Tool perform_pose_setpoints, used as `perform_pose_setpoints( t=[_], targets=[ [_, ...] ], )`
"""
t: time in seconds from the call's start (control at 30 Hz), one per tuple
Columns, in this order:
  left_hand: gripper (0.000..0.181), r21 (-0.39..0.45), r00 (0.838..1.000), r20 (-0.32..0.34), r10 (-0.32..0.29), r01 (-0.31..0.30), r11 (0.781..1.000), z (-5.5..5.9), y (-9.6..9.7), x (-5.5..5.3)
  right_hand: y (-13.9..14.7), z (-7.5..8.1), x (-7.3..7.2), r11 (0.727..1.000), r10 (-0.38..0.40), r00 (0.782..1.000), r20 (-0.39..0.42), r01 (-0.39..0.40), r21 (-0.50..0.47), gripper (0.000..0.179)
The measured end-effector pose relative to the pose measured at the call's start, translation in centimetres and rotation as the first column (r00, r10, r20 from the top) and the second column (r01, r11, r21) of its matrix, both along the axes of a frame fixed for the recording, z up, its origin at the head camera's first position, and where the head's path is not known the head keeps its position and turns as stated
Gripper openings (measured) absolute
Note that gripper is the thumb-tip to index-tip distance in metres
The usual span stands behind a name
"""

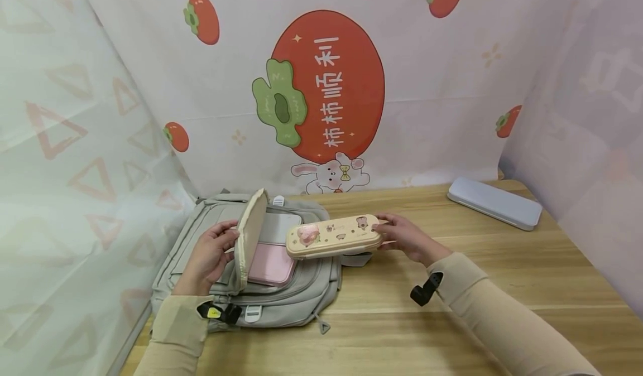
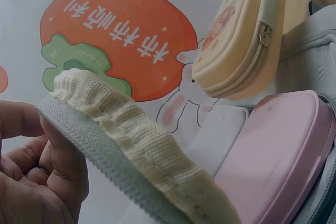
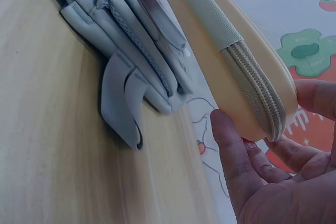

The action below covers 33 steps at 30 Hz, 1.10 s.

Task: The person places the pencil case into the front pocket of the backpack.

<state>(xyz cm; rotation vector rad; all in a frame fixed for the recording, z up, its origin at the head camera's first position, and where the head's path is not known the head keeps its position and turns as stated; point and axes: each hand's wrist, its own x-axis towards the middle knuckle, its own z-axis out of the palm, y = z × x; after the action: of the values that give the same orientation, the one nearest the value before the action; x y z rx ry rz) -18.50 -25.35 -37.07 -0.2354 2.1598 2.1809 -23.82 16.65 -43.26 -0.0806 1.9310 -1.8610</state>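
A grey backpack [image 1: 311, 303] lies flat on the table, its front pocket unzipped. My left hand [image 1: 210, 255] pinches the edge of the raised pocket flap [image 1: 251, 231], whose pale lining and zipper tape [image 2: 105, 145] show close up in the left wrist view. Inside the pocket lie a pink case [image 1: 271, 264] and a whitish case [image 1: 281, 228], side by side. Above the pocket's right side, my right hand [image 1: 406, 239] grips the end of a cream zippered pencil case [image 1: 334, 235] with cartoon stickers. In the right wrist view its zipper [image 3: 257, 85] is closed at that end.
A pale blue-grey case [image 1: 494, 202] lies at the back right of the wooden table [image 1: 402, 320]. Behind stands a white curtain [image 1: 432, 147] with persimmon prints; more sheeting hangs on the left and right. A grey strap [image 3: 123, 98] sticks out from the backpack's side.
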Motion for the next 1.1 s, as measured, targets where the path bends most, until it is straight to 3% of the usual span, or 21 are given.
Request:
perform_pose_setpoints(
  t=[0.37,0.77,0.97,1.1],
  targets=[
    [0.026,0.019,1.000,-0.004,-0.003,0.003,1.000,-0.1,0.0,-0.2,-1.5,-0.4,0.4,1.000,-0.018,0.999,0.027,0.018,0.008,0.059],
    [0.024,0.015,1.000,0.004,0.006,-0.006,1.000,-0.2,-0.1,0.0,-3.1,-0.4,1.2,0.998,0.010,0.998,0.062,-0.006,-0.066,0.052],
    [0.043,-0.091,0.999,0.041,-0.026,0.030,0.995,-0.3,0.4,0.0,-3.6,-0.4,1.6,0.995,0.064,0.996,0.058,-0.059,-0.083,0.048],
    [0.042,-0.161,0.999,0.035,-0.010,0.015,0.987,-0.1,0.8,-0.2,-3.6,-0.3,1.7,0.992,0.085,0.995,0.054,-0.079,-0.100,0.049]
  ],
)
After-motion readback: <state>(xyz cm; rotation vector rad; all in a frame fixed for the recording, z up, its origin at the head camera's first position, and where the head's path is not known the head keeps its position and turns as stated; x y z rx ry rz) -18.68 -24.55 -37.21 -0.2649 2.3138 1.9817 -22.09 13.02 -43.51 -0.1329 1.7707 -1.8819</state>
